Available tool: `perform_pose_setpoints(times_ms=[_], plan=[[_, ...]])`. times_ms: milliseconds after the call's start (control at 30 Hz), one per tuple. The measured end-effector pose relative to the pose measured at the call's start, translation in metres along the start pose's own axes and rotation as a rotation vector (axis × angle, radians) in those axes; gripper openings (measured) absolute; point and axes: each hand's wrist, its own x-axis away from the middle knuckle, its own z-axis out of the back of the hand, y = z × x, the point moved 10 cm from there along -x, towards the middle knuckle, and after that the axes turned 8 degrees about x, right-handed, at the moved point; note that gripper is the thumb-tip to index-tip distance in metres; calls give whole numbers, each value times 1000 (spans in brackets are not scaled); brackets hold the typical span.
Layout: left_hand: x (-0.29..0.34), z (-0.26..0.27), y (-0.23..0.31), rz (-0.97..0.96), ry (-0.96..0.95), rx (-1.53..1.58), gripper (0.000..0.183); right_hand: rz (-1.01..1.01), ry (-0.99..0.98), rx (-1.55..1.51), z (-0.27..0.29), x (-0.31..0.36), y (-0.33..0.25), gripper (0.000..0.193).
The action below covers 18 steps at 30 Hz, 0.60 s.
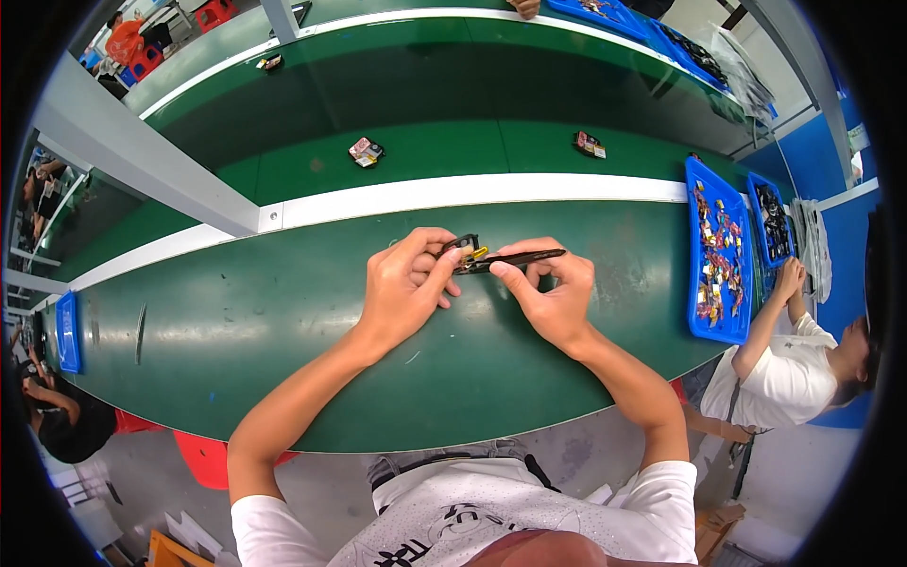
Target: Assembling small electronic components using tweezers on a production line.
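While left hand [402,283] pinches black housing [465,243], right hand [556,300] grips slim dark tool [531,257], long axis left-right, tip toward housing.

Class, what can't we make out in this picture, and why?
Head view: small dark part, partly hidden by the left hand.
Head view: slim dark piece, partly covered by the right hand.
Head view: coloured pieces in the large blue tray, too small to identify.
Head view: another person's hand, cut off by the top edge.
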Motion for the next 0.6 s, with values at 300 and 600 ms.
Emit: perform_pose_setpoints(times_ms=[300, 600], plan=[[1, -4, 4, -84, -5, -50, 17, -371, -114, -229, -6, 3, 30, 15], [2, -4, 2, -81, -8, -21, 14, -518, -186, -311, -9, 6, 38, 12]])
